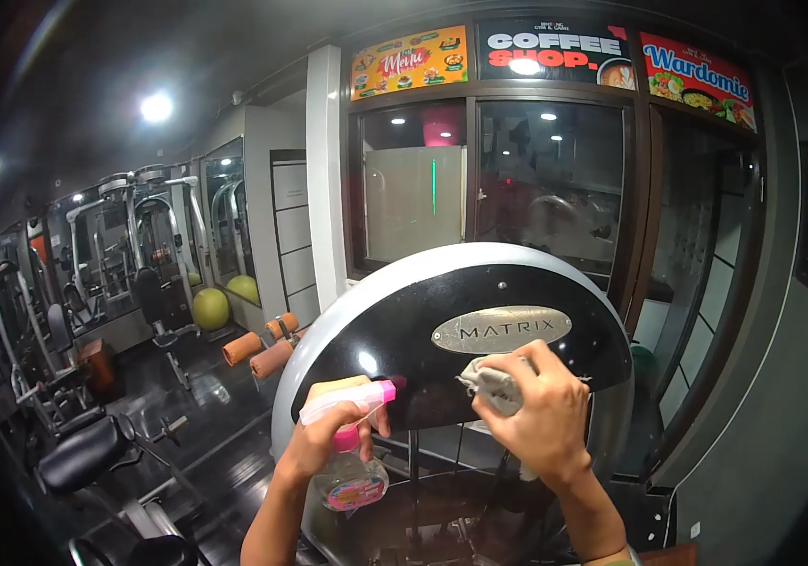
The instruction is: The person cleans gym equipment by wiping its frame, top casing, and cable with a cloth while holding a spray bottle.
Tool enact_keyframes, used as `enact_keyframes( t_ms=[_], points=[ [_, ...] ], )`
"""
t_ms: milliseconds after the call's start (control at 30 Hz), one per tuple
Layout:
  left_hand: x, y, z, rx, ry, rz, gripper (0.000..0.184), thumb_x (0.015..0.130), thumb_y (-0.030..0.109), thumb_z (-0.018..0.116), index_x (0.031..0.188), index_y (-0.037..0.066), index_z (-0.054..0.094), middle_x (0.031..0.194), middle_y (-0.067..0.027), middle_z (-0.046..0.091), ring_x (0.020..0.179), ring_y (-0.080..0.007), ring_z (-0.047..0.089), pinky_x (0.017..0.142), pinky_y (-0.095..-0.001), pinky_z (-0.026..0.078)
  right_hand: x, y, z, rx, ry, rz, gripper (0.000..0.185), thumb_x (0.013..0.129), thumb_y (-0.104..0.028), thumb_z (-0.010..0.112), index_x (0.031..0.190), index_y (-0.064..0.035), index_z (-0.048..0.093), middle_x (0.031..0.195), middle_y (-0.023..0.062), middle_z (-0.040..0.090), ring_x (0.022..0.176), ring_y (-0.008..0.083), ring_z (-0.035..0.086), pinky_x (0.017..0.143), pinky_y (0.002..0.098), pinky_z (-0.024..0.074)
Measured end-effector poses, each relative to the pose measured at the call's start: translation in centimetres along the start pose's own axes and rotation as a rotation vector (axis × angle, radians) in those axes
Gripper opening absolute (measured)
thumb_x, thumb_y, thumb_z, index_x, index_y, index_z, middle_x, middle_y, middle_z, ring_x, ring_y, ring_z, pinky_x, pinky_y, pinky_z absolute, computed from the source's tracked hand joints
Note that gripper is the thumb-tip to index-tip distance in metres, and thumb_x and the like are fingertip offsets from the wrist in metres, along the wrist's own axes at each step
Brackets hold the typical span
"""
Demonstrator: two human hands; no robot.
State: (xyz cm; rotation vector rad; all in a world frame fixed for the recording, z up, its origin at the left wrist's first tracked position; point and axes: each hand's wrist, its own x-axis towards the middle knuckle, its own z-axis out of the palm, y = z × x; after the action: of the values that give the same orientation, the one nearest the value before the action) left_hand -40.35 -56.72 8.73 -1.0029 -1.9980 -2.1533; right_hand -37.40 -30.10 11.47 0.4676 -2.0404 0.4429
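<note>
The place was a gym: weight machines [154,236], a MATRIX-badged unit [437,377] and a yellow-green exercise ball [211,311] stood there. A coffee shop sign [555,55] and menu sign [410,62] topped the windows [550,179].

"MATRIX" stands on the silver oval metal plate [501,329]. Far off, left to right: "Menu" on the orange rectangular sign [409,62], "GYM & GAME" above "COFFEE SHOP." on the black one [555,55], "Wardomie" on the red one [698,79]. The clear plastic bottle's [338,465] label is illegible.
</note>
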Motion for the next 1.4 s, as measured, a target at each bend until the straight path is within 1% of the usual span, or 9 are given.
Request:
enact_keyframes(
  t_ms=[133,333,533,667,733,833,967,1200,1400],
  points=[
    [0.2,-0.3,0.3,0.013,-0.004,0.039,0.032,0.09,0.019,0.048,0.096,-0.008,0.063,0.079,-0.0165,0.068,0.053,-0.0188,0.063,0.055,-0.0292,0.052,-2.1,-1.7,1.7,0.117,-0.076,-0.165,0.04,0.067,-0.021,0.085,0.105,-0.0188,0.072,0.092,0.0051,0.061,0.078,0.025,0.067,0.064,0.0377,0.0549],
    [-0.1,-0.2,0.5,0.017,0.018,0.025,0.032,0.09,0.02,0.048,0.094,-0.008,0.064,0.079,-0.0158,0.068,0.052,-0.0182,0.063,0.055,-0.0284,0.051,-2.3,-0.2,0.1,0.056,0.066,0.037,0.034,0.065,-0.018,0.084,0.098,-0.0161,0.076,0.09,0.0065,0.064,0.074,0.0261,0.067,0.064,0.0375,0.0548],
    [0.5,0.0,1.2,0.041,0.025,0.035,0.032,0.091,0.019,0.049,0.093,-0.009,0.064,0.082,-0.0152,0.069,0.051,-0.0178,0.062,0.053,-0.0285,0.05,-2.9,-2.9,3.5,0.163,-0.013,-0.138,0.037,0.067,-0.024,0.087,0.102,-0.0212,0.075,0.094,0.0019,0.064,0.079,0.0232,0.067,0.066,0.0367,0.0549],
    [0.6,0.9,2.0,0.101,0.031,0.02,0.031,0.092,0.019,0.05,0.093,-0.008,0.065,0.081,-0.0137,0.068,0.051,-0.0174,0.062,0.052,-0.0282,0.05,-3.3,-0.6,1.1,0.122,-0.029,-0.033,0.037,0.068,-0.027,0.086,0.102,-0.0224,0.074,0.094,0.0013,0.062,0.082,0.0214,0.066,0.067,0.0356,0.0555],
    [0.7,1.4,2.4,0.152,0.007,0.025,0.03,0.093,0.019,0.051,0.092,-0.008,0.065,0.08,-0.0128,0.067,0.051,-0.0172,0.062,0.052,-0.028,0.05,-3.9,1.2,-0.1,0.112,0.056,0.113,0.03,0.066,-0.021,0.084,0.095,-0.0183,0.075,0.093,0.002,0.063,0.08,0.0231,0.066,0.067,0.0376,0.0551],
    [1.0,2.0,3.4,0.161,-0.023,0.002,0.029,0.094,0.019,0.052,0.09,-0.007,0.065,0.078,-0.0112,0.066,0.052,-0.0165,0.062,0.051,-0.0276,0.05,-3.9,1.2,-0.3,0.02,0.118,0.129,0.031,0.065,-0.019,0.085,0.093,-0.0156,0.074,0.092,0.0028,0.063,0.079,0.0237,0.066,0.065,0.037,0.0537],
    [1.9,2.3,5.2,0.16,-0.03,-0.021,0.024,0.094,0.016,0.055,0.089,-0.005,0.065,0.076,-0.0094,0.066,0.052,-0.015,0.062,0.05,-0.0273,0.049,-4.5,-0.2,1.6,0.142,0.041,-0.041,0.032,0.069,-0.024,0.085,0.098,-0.0186,0.074,0.095,0.0018,0.064,0.081,0.0223,0.067,0.066,0.0366,0.0549],
    [3.2,2.6,7.2,0.295,-0.001,-0.024,0.032,0.096,0.024,0.058,0.077,-0.001,0.063,0.065,-0.0061,0.06,0.051,-0.0142,0.062,0.051,-0.0263,0.049,-4.9,2.7,-2.1,0.106,0.143,0.306,0.022,0.065,-0.017,0.081,0.087,-0.0144,0.076,0.088,0.0029,0.065,0.076,0.0234,0.069,0.068,0.0358,0.0548],
    [3.2,2.3,7.2,0.171,0.02,-0.045,0.033,0.096,0.026,0.059,0.078,-0.001,0.063,0.067,-0.0071,0.062,0.05,-0.0144,0.062,0.051,-0.0271,0.05,-4.1,2.2,0.1,0.137,0.183,0.207,0.027,0.071,-0.02,0.083,0.096,-0.015,0.074,0.091,0.0044,0.063,0.079,0.0244,0.066,0.068,0.0375,0.0535]
  ],
)
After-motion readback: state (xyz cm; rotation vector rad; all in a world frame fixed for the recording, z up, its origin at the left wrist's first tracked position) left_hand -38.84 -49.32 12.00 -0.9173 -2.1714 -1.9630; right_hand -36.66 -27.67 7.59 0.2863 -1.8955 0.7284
